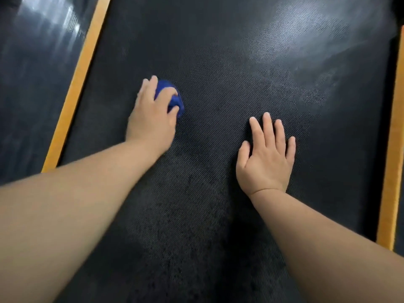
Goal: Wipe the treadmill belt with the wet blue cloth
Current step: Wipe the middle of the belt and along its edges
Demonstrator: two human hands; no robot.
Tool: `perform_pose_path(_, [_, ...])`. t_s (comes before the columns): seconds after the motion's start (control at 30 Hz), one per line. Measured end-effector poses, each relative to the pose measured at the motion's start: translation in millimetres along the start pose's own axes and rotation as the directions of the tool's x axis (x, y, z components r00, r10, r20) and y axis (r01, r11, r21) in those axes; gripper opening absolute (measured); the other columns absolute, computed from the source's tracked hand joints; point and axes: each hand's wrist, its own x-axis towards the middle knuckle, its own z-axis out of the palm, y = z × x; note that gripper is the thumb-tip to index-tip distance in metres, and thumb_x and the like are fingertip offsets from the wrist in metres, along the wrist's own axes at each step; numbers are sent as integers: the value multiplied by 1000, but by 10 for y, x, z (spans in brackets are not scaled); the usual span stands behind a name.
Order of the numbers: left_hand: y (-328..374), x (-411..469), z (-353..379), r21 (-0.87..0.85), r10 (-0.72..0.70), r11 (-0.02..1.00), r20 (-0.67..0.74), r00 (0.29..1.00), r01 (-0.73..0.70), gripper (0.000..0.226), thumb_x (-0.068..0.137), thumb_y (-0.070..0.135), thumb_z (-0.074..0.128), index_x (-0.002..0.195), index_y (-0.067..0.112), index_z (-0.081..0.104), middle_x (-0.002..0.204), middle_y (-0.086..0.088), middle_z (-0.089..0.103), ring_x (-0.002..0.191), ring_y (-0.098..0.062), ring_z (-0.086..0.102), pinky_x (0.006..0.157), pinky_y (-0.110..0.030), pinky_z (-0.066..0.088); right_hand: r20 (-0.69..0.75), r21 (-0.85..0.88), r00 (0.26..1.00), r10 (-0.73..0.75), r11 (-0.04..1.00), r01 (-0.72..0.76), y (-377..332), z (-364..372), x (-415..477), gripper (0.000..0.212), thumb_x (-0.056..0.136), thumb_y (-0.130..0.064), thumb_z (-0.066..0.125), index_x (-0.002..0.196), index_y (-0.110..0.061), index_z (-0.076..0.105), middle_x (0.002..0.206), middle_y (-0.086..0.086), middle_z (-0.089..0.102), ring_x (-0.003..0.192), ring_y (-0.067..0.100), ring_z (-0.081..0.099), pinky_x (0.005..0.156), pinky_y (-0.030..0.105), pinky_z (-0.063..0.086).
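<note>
The black textured treadmill belt (218, 73) fills most of the view. My left hand (150, 119) presses a bunched blue cloth (175, 99) onto the belt left of centre; my fingers cover most of the cloth. My right hand (266, 156) lies flat on the belt, palm down, fingers spread, holding nothing. Dark damp patches show on the belt near me, and a paler hazy area lies at the far right.
An orange strip (74, 90) borders the belt on the left, with a shiny dark side rail (32, 84) beyond it. A second orange strip (391, 171) runs along the right edge.
</note>
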Motion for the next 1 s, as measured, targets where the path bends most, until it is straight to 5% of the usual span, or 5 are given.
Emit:
perform_pose_path(0.27, [-131, -812, 51, -85, 635, 772, 169, 754, -630, 33, 85, 25, 47, 115, 14, 58, 140, -25, 45, 130, -42, 43, 108, -51, 32, -19, -7, 1000, 3, 1000, -3, -16, -2, -4, 56, 90, -41, 29, 145, -31, 32, 157, -7, 20, 145, 18, 13, 118, 46, 6])
perform_pose_path(0.37, [-160, -276, -41, -55, 277, 960, 43, 960, -275, 31, 91, 24, 53, 120, 12, 60, 149, -20, 35, 138, -39, 32, 108, -49, 34, -1, -11, 1000, -1, 1000, 1, -13, 0, -6, 56, 91, -42, 28, 146, -32, 29, 158, -8, 17, 146, 17, 10, 118, 46, 4])
perform_pose_path(0.47, [-18, -122, -45, -75, -88, 993, -19, 996, 86, 31, 95, 22, 53, 126, 17, 53, 157, -10, 22, 145, -30, 15, 108, -45, 31, 10, -17, 1000, -1, 1000, 1, -12, 7, -6, 56, 91, -42, 27, 147, -32, 27, 158, -9, 15, 146, 16, 8, 118, 45, 3])
perform_pose_path(0.73, [-148, -685, -63, -69, 514, 858, 137, 847, -509, 30, 85, 22, 55, 112, 11, 62, 139, -25, 46, 129, -44, 43, 106, -53, 24, 17, -2, 1000, -2, 1000, 2, -20, -25, 0, 56, 91, -41, 27, 146, -31, 28, 158, -8, 15, 146, 16, 8, 118, 46, 3])
perform_pose_path(1.0, [272, -307, 129, -132, -89, 988, -38, 995, 83, 23, 92, 19, 56, 114, 11, 58, 151, -19, 31, 142, -37, 23, 112, -47, 30, 19, -4, 1000, -7, 1000, 7, -6, 1, 1, 55, 91, -41, 27, 146, -32, 28, 158, -8, 15, 146, 16, 8, 118, 46, 3])
